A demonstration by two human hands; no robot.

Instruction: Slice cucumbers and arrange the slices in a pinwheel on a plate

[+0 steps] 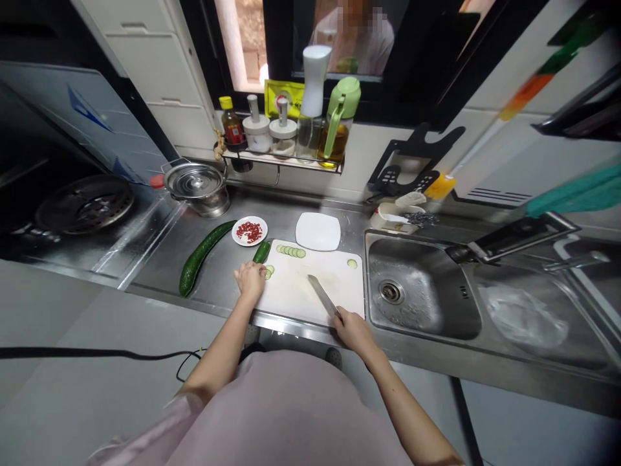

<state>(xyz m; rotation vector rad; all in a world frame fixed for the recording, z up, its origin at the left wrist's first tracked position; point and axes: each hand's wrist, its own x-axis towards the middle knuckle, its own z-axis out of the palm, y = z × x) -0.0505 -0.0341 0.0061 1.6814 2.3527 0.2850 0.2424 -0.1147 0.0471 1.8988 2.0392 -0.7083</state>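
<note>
My right hand [353, 329] grips the handle of a kitchen knife [323, 294], whose blade points up and left over the white cutting board [295, 304]. At the board's left edge, my left hand [251, 283] has its fingers curled at a few cucumber slices [269, 272]; the fingertips are partly hidden. Just beyond that hand lies a cut piece of cucumber [262, 252]. Along the board's far edge runs an overlapping row of cucumber slices [291, 251]. One cucumber end piece [352, 264] sits in the far right corner.
A whole cucumber [201, 257] and a plate of chopped red pieces [249, 231] lie left. Behind the board is a white square plate [317, 231]. To the right is a sink [427, 330]; at the back left, a lidded steel pot [196, 184]. A condiment rack [286, 158] hangs above.
</note>
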